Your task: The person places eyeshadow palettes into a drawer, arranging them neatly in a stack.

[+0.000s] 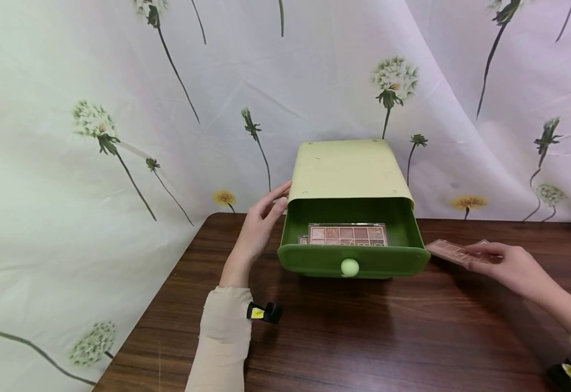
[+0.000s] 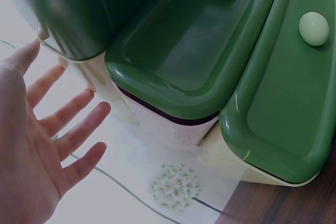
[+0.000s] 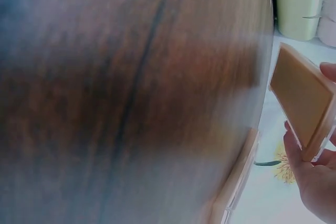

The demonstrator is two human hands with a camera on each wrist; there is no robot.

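Observation:
A small chest has a cream top and a pulled-out green drawer with a pale round knob. Inside the drawer lies an eyeshadow palette with a clear lid, and the corner of another shows beside it. My left hand rests its fingertips against the chest's left side, fingers spread and nearly straight. Right of the drawer, my right hand pinches an eyeshadow palette between thumb and fingers. Its plain peach underside shows in the right wrist view.
Another palette lies on the dark wooden table near the right hand. Two shut green drawers with a middle front and an end front sit below the open one. A dandelion-print cloth hangs behind.

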